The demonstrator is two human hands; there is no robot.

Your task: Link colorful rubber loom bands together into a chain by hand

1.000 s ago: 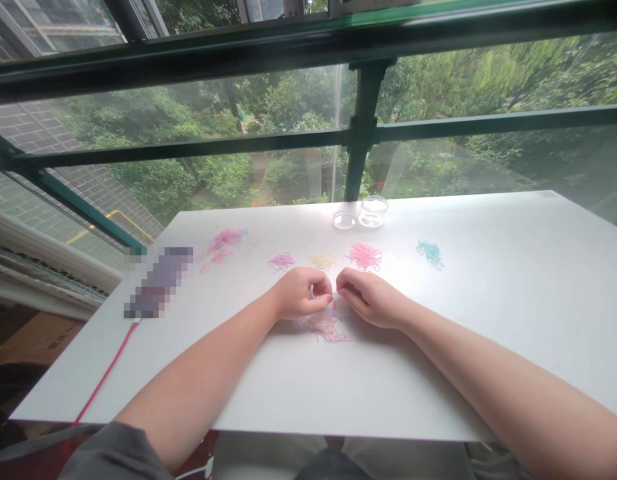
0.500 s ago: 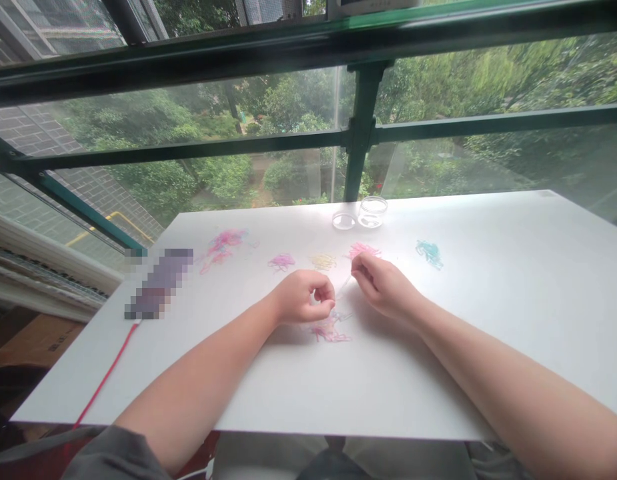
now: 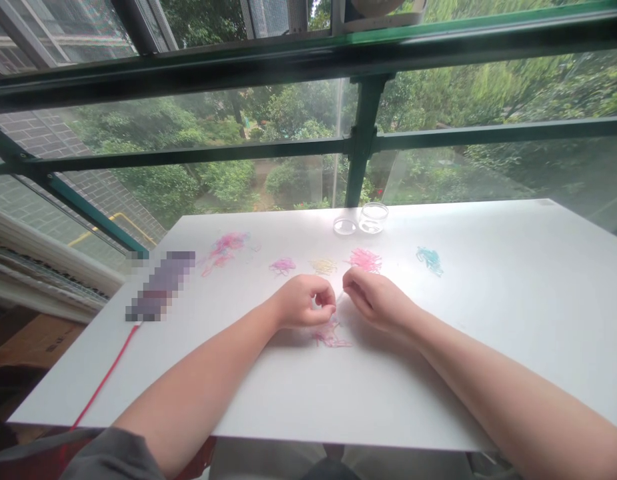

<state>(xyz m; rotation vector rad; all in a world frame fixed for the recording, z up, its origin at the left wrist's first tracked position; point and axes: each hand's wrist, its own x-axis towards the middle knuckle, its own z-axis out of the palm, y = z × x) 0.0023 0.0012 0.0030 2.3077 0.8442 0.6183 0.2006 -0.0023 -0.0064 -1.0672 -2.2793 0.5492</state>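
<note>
My left hand (image 3: 304,303) and my right hand (image 3: 373,298) rest close together on the white table (image 3: 488,300), both with fingers curled in a pinch. Between their fingertips stretches a thin pale band, too small to make out clearly. Just below the hands lies a mixed heap of small rubber bands (image 3: 331,337). Beyond the hands, sorted little piles sit in a row: purple (image 3: 282,266), yellow (image 3: 323,266), pink (image 3: 364,259) and teal (image 3: 429,259).
A larger loose pink scatter (image 3: 223,249) lies at the left back. Two small clear round dishes (image 3: 373,217) stand near the far edge by the window frame. A blurred dark object (image 3: 161,285) with a red cord (image 3: 105,377) lies at the left.
My right hand moved out toward the pink pile and came back beside my left hand. The view tilted slightly downward.
</note>
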